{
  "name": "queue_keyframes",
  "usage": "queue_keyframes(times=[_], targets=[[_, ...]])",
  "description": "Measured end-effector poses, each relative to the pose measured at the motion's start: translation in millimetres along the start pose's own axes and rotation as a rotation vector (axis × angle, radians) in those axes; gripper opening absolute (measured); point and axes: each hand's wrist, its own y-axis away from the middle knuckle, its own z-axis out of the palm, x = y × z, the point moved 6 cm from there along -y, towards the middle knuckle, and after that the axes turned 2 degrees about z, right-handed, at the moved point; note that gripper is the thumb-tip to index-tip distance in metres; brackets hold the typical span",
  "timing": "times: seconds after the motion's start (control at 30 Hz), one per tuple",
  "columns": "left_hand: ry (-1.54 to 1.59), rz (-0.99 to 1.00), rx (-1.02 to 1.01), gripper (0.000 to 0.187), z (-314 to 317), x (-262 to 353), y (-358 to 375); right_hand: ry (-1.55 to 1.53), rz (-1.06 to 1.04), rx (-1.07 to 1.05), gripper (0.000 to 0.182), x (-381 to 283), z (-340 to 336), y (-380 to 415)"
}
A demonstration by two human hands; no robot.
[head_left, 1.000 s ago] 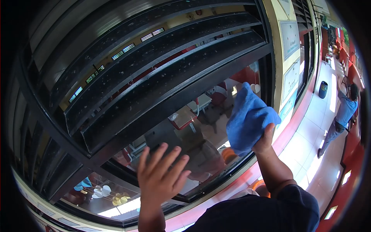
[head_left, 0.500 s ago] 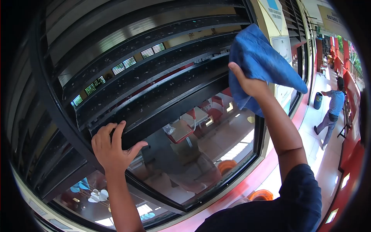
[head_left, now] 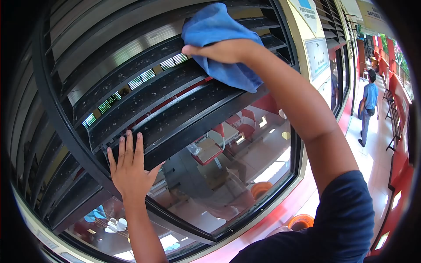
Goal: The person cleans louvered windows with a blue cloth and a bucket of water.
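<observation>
A blue cloth (head_left: 221,28) is bunched in my right hand (head_left: 217,51), whose thumb shows along its near edge. The cloth lies over the dark louvre slats (head_left: 175,111) toward their right side and covers part of them. Pale specks dot the slats. My left hand (head_left: 131,173) is open, its fingers stretched upward against the lowest slat beside the dark window frame (head_left: 72,136). Below the slats is a fixed glass pane (head_left: 193,175), with chairs and desks visible through or in it.
On the right, a person (head_left: 369,107) in a blue top stands in a bright corridor. A bench (head_left: 391,114) lines the red wall there. An orange container (head_left: 300,222) sits low beside the pink ledge. A framed notice (head_left: 317,59) hangs right of the window.
My right hand has carried the cloth up and left across the slats. My left hand's fingers have straightened. The person in the corridor has moved farther off, carrying a dark item.
</observation>
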Motion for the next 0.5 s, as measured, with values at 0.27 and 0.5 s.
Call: queue_keyframes(times=[0.27,0.5], targets=[[0.03,-0.052,0.021,0.094,0,-3,1,0.068,0.692,0.14,0.084,199,-20,52],[0.103,-0.068,0.058,0.091,-12,-5,0,-0.105,0.585,0.07,0.082,110,-11,25]])
